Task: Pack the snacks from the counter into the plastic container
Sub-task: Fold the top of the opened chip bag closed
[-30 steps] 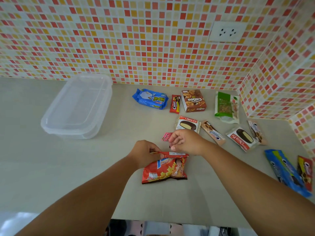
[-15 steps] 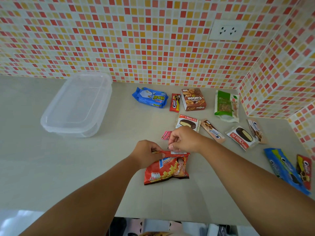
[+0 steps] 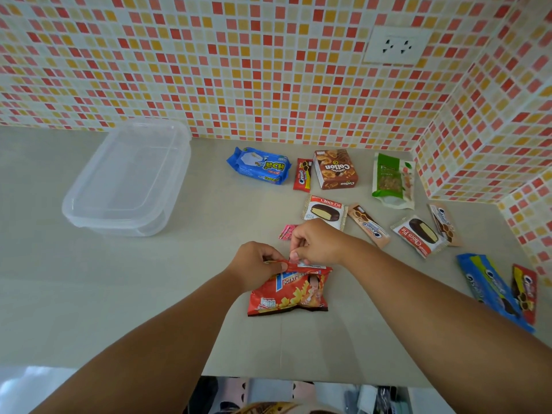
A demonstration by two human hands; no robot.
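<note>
Both hands pinch the top seam of the red potato-snack bag [image 3: 289,291]: left hand [image 3: 257,265] at the left corner, right hand [image 3: 317,242] just beside it, the bag lying on the counter [image 3: 167,282]. Opposed pulling here could split the seam and spill the contents. The empty plastic container [image 3: 125,180] stands well apart at the rear left, so the carry risks a slip from so small a pinch.

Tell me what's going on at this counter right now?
A person pinches the top edge of a red potato snack bag with the left hand and right hand. The clear plastic container sits to the left with nothing visible in it. The other snacks, including a blue packet and a brown box, lie on the counter.
</note>
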